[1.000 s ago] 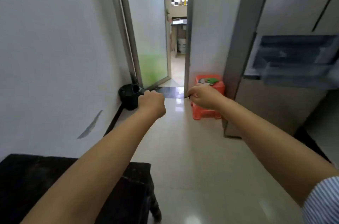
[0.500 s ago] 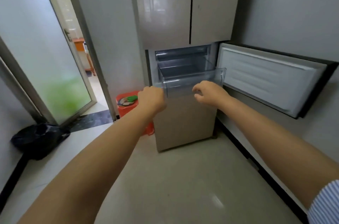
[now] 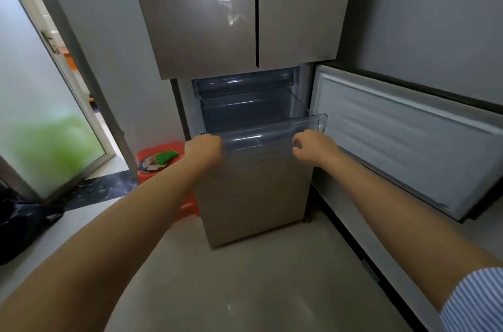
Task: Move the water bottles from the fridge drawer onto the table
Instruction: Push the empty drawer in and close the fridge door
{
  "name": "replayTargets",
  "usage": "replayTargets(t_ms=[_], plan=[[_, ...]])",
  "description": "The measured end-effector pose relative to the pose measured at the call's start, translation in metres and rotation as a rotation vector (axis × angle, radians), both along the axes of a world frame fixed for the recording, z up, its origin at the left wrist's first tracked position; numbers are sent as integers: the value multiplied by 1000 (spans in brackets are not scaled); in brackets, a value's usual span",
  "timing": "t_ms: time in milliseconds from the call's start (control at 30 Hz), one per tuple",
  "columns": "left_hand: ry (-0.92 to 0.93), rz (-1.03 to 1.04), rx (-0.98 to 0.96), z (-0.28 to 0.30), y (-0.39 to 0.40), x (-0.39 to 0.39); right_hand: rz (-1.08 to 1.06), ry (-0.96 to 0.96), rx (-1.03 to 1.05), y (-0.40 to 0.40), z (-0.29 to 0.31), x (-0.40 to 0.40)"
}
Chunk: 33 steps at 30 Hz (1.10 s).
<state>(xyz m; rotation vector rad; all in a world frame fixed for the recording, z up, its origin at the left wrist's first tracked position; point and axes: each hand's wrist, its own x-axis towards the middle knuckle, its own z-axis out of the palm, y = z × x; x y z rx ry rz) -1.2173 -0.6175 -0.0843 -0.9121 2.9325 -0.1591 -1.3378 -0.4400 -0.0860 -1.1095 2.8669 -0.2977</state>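
Observation:
The fridge (image 3: 245,13) stands ahead with its lower right door (image 3: 408,141) swung open. A clear plastic drawer (image 3: 261,138) is pulled partway out of the lower compartment, and I see no water bottle in it. My left hand (image 3: 204,149) is a closed fist against the drawer's front left corner, holding nothing that I can see. My right hand (image 3: 313,147) hovers just before the drawer's front right part, fingers loosely curled and apart, with nothing in them. A second clear drawer (image 3: 245,84) sits above, pushed in. No table is in view.
An orange plastic stool (image 3: 166,157) with a green item on it stands left of the fridge. A frosted glass door (image 3: 40,103) is open on the left. A black bag (image 3: 19,223) lies on the floor at far left. Pale tiled floor (image 3: 245,291) lies before the fridge.
My view swung right from the doorway to the fridge and came closer. Both hands have moved up to the front of the pulled-out drawer.

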Motion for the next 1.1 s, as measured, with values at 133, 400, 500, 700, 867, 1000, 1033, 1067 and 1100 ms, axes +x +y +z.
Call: replayTargets(t_ms=[133, 400, 500, 700, 867, 1000, 1033, 1067, 1100], plan=[[69, 43, 118, -26, -39, -56, -57, -130, -27, -35, -27, -56], [711, 833, 1195, -106, -61, -152, -590, -1006, -687, -107, -67, -141], [982, 1020, 1480, -117, -56, -188, -757, -1316, -1003, -129, -82, -171], [1271, 1107, 1501, -118, -74, -243, -845, -1468, -1235, -156, -86, -222], [1393, 1107, 1486, -114, -91, -270, -759, -1523, -1098, -169, -85, -269], [1386, 1060, 1488, -116, -110, -291, -672, -1551, -1037, -192, -88, -288], [1353, 1052, 1447, -118, -119, -298, -649, -1557, -1023, -198, -90, -295], [1274, 1051, 1359, -117, -126, -303, -627, -1554, -1006, -203, -93, -302], [1164, 1063, 1224, -115, -134, -308, -604, -1548, -989, -209, -95, -309]])
